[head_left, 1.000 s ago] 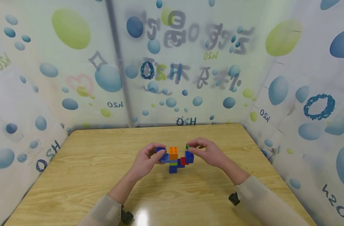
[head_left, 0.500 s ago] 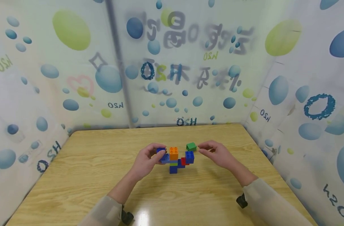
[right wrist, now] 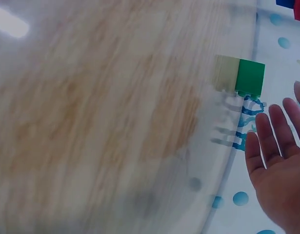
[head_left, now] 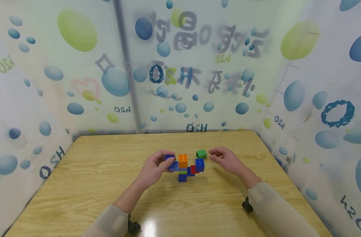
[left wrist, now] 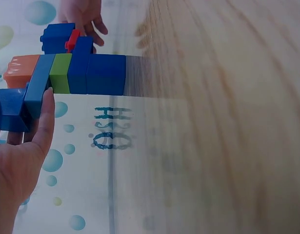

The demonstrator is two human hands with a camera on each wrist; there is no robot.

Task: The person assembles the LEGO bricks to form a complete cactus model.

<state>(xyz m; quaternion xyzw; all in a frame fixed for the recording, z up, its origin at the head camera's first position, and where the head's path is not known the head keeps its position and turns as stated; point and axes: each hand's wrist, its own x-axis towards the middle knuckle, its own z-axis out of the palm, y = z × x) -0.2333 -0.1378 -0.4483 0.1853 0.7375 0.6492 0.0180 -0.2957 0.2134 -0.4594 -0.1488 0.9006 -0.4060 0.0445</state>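
A toy brick structure (head_left: 182,170) stands on the table on a blue base brick (left wrist: 107,74). Its middle has a lime layer (left wrist: 62,73), a light-blue plank (left wrist: 38,84) and an orange brick (head_left: 183,160) on top. On the right side, a red brick (head_left: 193,169) joins a raised blue brick (head_left: 199,165). My left hand (head_left: 153,168) grips the structure's left end, at the plank and its blue end brick (left wrist: 12,108). Behind the structure a green brick (head_left: 201,154) lies on its side. Just right of it, apart, my right hand (head_left: 228,160) holds nothing, fingers relaxed.
The wooden table (head_left: 88,184) runs back to a patterned curtain (head_left: 180,108), with more patterned sheets at the left and right sides. Each wrist carries a small black camera, such as the right one's camera (head_left: 247,204).
My right hand has let go of the green brick and drawn back to the right, leaving the brick on the table. My left hand keeps its grip on the structure.
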